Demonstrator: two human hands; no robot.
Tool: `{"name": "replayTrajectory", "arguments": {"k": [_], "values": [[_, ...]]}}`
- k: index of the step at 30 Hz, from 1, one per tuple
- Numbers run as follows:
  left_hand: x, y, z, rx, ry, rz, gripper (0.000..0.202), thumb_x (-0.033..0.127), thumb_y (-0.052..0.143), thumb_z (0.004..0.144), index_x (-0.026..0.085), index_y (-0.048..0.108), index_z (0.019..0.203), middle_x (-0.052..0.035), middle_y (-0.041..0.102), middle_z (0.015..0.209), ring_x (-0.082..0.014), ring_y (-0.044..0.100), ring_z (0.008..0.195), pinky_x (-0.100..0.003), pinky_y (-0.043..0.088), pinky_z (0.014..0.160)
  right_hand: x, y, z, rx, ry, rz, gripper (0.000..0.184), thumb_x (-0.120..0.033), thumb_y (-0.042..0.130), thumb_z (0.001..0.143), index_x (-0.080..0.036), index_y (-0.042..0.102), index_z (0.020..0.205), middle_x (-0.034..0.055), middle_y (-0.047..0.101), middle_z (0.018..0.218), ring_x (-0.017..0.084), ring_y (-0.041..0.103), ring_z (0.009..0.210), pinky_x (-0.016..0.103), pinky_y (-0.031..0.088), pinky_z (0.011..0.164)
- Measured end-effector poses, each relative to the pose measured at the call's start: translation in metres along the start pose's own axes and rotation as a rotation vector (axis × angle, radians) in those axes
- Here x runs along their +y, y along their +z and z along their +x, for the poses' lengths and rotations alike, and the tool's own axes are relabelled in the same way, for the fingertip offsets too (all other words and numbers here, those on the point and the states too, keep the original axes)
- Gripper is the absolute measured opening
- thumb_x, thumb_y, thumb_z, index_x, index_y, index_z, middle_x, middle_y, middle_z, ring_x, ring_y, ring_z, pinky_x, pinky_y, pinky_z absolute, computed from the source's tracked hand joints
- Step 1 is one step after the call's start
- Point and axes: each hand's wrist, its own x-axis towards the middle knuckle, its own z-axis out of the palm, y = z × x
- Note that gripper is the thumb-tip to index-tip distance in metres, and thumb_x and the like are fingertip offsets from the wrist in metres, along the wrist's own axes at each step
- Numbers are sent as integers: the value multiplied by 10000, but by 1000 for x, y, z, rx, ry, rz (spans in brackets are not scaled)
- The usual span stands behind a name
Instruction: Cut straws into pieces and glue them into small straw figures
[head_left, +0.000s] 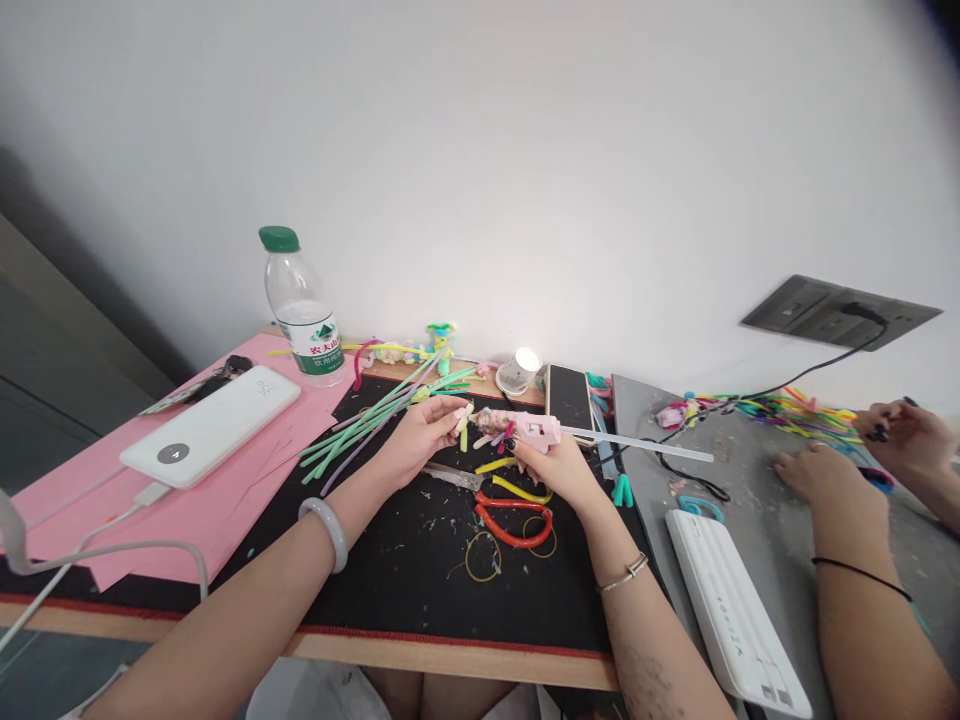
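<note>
My right hand [555, 465] is wrapped round a pink hot glue gun [536, 428], with a long clear glue stick [637, 443] poking out of its back toward the right. The gun's nozzle end points left at a small pale-yellow fuzzy piece [463, 425], which my left hand [424, 435] pinches between its fingertips. Whether nozzle and piece touch, I cannot tell. Scissors [514, 520] with red and yellow handles lie under the hands on the black mat [375, 590]. Green and purple pipe cleaners [367, 425] fan out behind my left hand.
A water bottle [304, 310] and a white power bank [210, 425] stand on pink paper [67, 500] at left. Behind sit a paper cup [519, 370] and a phone [570, 400]. At right, a co-worker's hands [832, 475] work near another power bank [739, 610] and a black cable [795, 378].
</note>
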Motion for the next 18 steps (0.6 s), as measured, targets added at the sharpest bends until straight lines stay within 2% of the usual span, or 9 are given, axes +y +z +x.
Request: {"name": "replayTrajectory", "arguments": {"k": [4, 9, 14, 18], "values": [[0, 1, -1, -18, -8, -5, 263, 306, 678, 692, 172, 625, 912, -30, 608, 888, -99, 549, 745, -226, 447, 669, 3, -1, 1, 70, 4, -26, 274, -393, 540, 744, -178, 464, 592, -30, 493, 443, 96, 444, 381, 213, 337, 400], [1, 1, -1, -24, -14, -8, 261, 304, 682, 689, 169, 632, 906, -32, 609, 872, -101, 547, 743, -223, 446, 666, 3, -1, 1, 94, -10, -21, 271, -399, 538, 748, -183, 467, 600, -30, 502, 451, 95, 440, 375, 213, 335, 394], [-1, 0, 1, -2, 7, -8, 267, 311, 679, 690, 168, 630, 910, -32, 611, 856, -98, 544, 721, -215, 437, 644, -1, 0, -1, 35, 12, -44, 285, -378, 546, 736, -172, 471, 553, -26, 492, 434, 92, 441, 389, 203, 325, 395], [0, 0, 1, 35, 17, 0, 260, 312, 679, 686, 166, 634, 896, -28, 611, 851, -91, 540, 708, -207, 431, 640, -5, 1, -3, -30, 9, -21, 202, -347, 564, 717, -165, 523, 639, -26, 525, 486, 87, 443, 396, 196, 335, 387]]}}
